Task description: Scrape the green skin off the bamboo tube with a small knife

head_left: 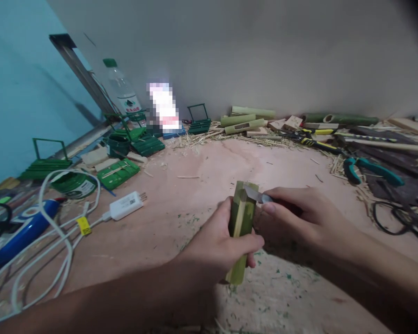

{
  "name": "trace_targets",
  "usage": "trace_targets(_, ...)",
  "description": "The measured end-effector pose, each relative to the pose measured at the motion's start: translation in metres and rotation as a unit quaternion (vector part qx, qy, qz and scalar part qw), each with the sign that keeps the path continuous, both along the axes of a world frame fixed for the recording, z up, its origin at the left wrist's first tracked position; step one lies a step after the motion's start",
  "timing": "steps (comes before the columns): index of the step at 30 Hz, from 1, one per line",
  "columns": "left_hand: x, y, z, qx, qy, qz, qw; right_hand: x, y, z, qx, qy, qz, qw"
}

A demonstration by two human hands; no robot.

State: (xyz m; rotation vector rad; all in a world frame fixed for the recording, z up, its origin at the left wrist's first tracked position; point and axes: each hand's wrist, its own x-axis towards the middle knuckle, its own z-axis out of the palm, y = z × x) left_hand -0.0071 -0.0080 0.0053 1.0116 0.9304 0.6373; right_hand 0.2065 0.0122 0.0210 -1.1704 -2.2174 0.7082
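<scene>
My left hand [226, 241] is wrapped round a short piece of green bamboo [243, 218], held upright and slightly tilted above the table. A pale stripe without green skin runs down its near face. My right hand [299, 213] grips a knife [253, 194] from the right side. The blade lies against the bamboo near its top end; most of the handle is hidden in my fingers. Small green shavings [278, 278] are scattered on the table [167, 241] below both hands.
Cut bamboo tubes [244, 125] lie along the back wall. Pliers with teal handles [372, 170] and yellow-black tools [322, 144] lie right. At left are a white charger [127, 205] with its coiled cable, small green bamboo chairs [45, 166] and a plastic bottle [125, 95].
</scene>
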Motion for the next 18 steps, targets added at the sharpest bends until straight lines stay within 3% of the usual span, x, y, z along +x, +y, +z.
trace_targets(11, 0.0009, 0.0023, -0.0067, 0.013, 0.001, 0.015, 1.000, -0.0062, -0.0052, 0.0023, -0.038, -0.025, 0.077, 0.996)
trace_targets(18, 0.0012, 0.0007, -0.0037, 0.031, -0.007, 0.020, 0.999, -0.0053, -0.0050, 0.0012, -0.045, -0.030, 0.089, 0.995)
